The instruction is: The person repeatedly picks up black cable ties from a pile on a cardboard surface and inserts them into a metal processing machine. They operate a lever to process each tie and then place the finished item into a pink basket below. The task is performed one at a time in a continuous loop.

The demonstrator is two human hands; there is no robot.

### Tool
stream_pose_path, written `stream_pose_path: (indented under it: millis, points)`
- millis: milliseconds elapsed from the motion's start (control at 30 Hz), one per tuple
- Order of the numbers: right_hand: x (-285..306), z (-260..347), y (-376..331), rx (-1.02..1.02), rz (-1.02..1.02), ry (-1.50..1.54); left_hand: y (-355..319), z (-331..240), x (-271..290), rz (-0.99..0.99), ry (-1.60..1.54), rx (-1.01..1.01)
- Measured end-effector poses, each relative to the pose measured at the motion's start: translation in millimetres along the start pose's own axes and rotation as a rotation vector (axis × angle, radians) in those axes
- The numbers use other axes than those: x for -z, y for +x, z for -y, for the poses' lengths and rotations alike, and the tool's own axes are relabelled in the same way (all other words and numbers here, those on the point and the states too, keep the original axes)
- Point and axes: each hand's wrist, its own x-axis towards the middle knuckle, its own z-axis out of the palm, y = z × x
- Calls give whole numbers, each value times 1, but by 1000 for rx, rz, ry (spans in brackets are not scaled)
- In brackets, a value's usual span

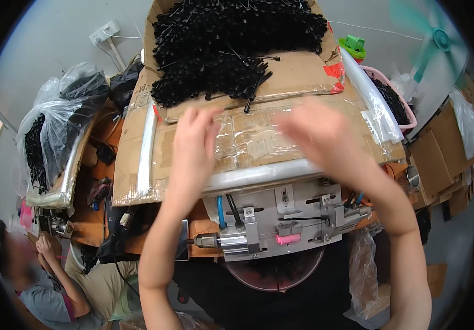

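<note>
My left hand [194, 144] hovers over the front flap of a cardboard box, fingers loosely curled and apart, with nothing visible in them. To its right, my right hand [322, 132] is smeared by motion above the same flap, so its fingers cannot be read. Just beyond both hands lies a heap of thin black stick-like parts with small thick ends [237, 38], filling the open cardboard box [297, 74]. Below the hands sits a metal fixture [270, 203] with clamp blocks. One thin black part [303, 219] lies across it, above a pink cylindrical piece [288, 239].
A clear-wrapped roll edge [261, 175] runs along the flap's front. Beneath the fixture is a round translucent basin [275, 275]. At left are a bagged box of black parts [63, 126] and a seated person [61, 286]. Right are a pink basket [399, 102] and a green fan [440, 41].
</note>
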Motion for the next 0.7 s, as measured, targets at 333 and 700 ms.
stream_pose_path:
  millis: [333, 700]
  points:
    - [-105, -134, 96, -287, 251, 237, 62, 58, -36, 107, 252, 39]
    - [-46, -103, 13, -36, 315, 320, 8, 15, -24, 159, 121, 50]
